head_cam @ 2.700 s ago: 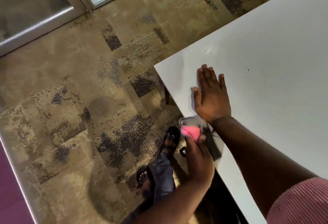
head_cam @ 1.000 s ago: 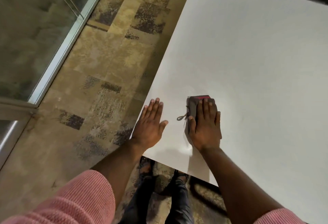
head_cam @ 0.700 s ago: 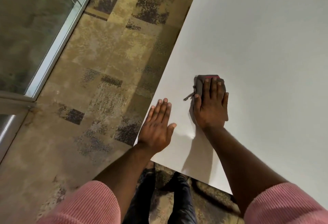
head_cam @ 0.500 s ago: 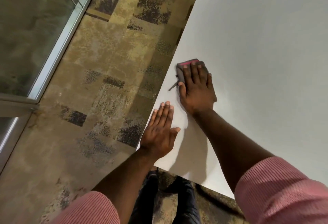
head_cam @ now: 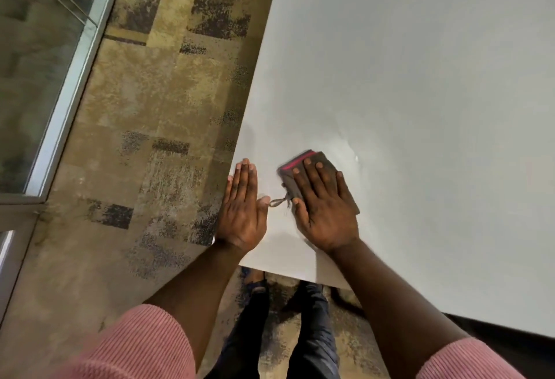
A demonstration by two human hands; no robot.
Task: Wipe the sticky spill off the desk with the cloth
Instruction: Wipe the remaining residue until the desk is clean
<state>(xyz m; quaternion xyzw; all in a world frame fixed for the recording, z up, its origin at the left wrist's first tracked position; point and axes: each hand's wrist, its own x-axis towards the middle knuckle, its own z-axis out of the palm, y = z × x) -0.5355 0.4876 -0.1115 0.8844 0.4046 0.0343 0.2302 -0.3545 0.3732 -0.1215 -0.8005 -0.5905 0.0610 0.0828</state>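
Patchy tan and dark carpet (head_cam: 144, 126) fills the left of the head view, with a glass partition in a pale metal frame (head_cam: 75, 78) running along it at about 10 o'clock. White and bare over most of its top, the counter (head_cam: 420, 78) takes up the right side, its near corner pointing toward 6 o'clock.

At that corner the right hand (head_cam: 326, 210) lies flat, palm down, fingers spread, pressing a folded dark grey cloth (head_cam: 289, 180) against the counter. Its grip is a flat, open press rather than a clasp; nothing is pinched between the fingers. A pink edge of the cloth shows at the 11 o'clock side of the fingertips, and a thin loop of cord (head_cam: 277, 201) trails from the cloth toward 8 o'clock.

A faint glossy smear (head_cam: 348, 150) shines on the counter just beyond the cloth, at about 1 o'clock from it.

Just beside it, at 9 o'clock, the left hand (head_cam: 243, 213) rests flat on the counter's left edge, fingers together and straight, its grip open and empty. Its thumb tip nearly meets the cord loop.

Pink ribbed sleeves (head_cam: 141, 345) cover both upper arms, and dark trousers (head_cam: 309, 333) show below the counter edge.
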